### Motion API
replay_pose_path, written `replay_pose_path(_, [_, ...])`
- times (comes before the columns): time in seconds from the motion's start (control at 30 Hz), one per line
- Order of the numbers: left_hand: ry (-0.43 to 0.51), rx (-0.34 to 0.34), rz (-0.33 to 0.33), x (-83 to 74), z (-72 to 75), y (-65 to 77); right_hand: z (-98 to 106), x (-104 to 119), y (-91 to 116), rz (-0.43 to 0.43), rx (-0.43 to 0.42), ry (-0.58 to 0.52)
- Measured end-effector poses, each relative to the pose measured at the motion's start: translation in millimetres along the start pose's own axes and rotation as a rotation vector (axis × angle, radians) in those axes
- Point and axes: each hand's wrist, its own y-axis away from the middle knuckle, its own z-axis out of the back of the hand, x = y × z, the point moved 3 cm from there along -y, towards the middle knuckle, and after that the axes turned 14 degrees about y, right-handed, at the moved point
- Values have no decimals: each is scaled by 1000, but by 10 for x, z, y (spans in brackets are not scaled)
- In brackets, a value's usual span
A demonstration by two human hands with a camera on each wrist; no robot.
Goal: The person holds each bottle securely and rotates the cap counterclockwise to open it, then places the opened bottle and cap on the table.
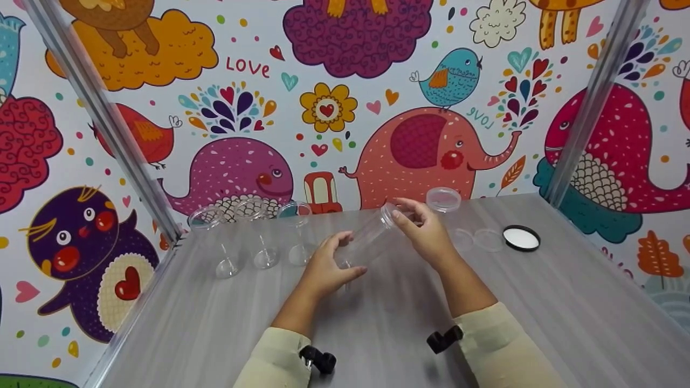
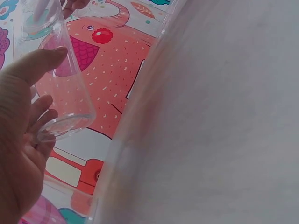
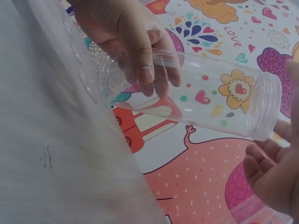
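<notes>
A clear plastic jar (image 1: 367, 237) is held tilted above the table, its base toward the lower left. My left hand (image 1: 326, 265) grips it near the base, thumb on one side and fingers on the other. In the left wrist view, the round jar base (image 2: 65, 127) shows beside the left palm. My right hand (image 1: 428, 230) holds the upper end, with the thumb on the clear screw lid (image 1: 387, 215). In the right wrist view, this lid (image 3: 267, 106) appears as a wide frosted band, with right-hand fingers (image 3: 261, 161) beside it.
Several clear jars (image 1: 226, 268) stand upright at the back left. Another clear jar top (image 1: 443, 199) shows behind the right hand. Clear round discs (image 1: 489, 240) and a black-rimmed white disc (image 1: 521, 238) lie at the right. A patterned wall (image 1: 323, 161) backs the grey table (image 1: 388, 334).
</notes>
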Motion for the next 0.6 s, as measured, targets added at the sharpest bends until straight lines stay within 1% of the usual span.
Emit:
replay_pose_path(0.1, [1, 2, -7, -3, -3, 3, -7, -11, -7, -3, -12, 40])
replay_pose_path(0.27, [8, 1, -10, -13, -5, 18, -11, -11, 3, 24, -30, 51])
replay_pose_path(0.33, [8, -3, -2, -8, -5, 19, -10, -13, 9, 33, -33, 45])
replay_pose_path(0.47, [19, -8, 4, -7, -3, 21, -6, -5, 16, 64, -18, 10])
replay_pose_path(0.6, [25, -9, 7, -11, -1, 18, -8, 17, 20, 99, 16, -64])
